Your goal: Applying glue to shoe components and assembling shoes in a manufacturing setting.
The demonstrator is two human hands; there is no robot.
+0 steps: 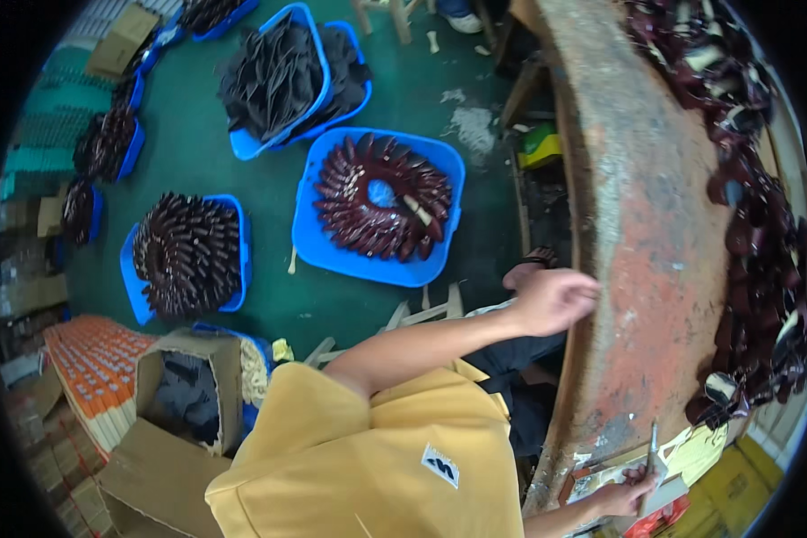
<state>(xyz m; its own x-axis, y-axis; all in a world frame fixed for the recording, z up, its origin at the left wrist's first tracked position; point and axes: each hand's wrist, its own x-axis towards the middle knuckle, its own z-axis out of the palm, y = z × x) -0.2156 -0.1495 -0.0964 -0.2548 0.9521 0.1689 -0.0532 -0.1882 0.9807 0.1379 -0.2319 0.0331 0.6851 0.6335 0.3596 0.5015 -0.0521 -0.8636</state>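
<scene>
My left hand is at the near-left edge of the worktable, its fingers bent and pressed together. Whether anything sits between them is hidden. Low on the right, my right hand is closed around a slim brush-like tool, held upright with its tip pointing away from me. Beside that hand lie a pale box-like item and a yellowish cloth or sheet. Glossy dark-red curved pieces, some with pale patches, are heaped along the table's right side.
On the green floor to the left, a blue basket holds dark-red pieces packed in rings; another basket holds similar ones. Stacked blue baskets carry black flat pieces. A cardboard box and orange bundles stand at lower left.
</scene>
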